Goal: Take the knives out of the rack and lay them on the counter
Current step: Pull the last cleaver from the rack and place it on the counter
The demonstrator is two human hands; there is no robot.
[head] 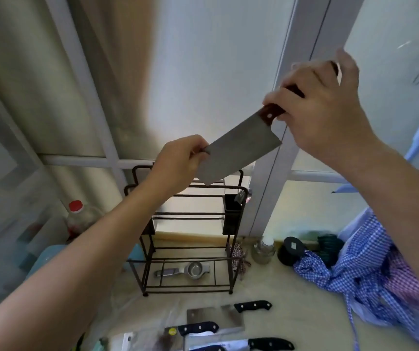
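I hold a cleaver (238, 148) with a brown wooden handle in the air above the black wire rack (190, 234). My right hand (327, 110) grips the handle. My left hand (180, 160) pinches the far end of the blade. The blade slants down to the left, its lower corner just over the rack's top. On the counter (291, 315) in front of the rack lie several black-handled knives and cleavers (218, 323), side by side.
A metal squeezer (185, 271) rests on the rack's bottom shelf. A red-capped bottle (76, 219) stands left of the rack. A glass jar (264, 249), a black spool (291, 249) and blue checked cloth (355, 269) lie to the right. A window frame stands behind.
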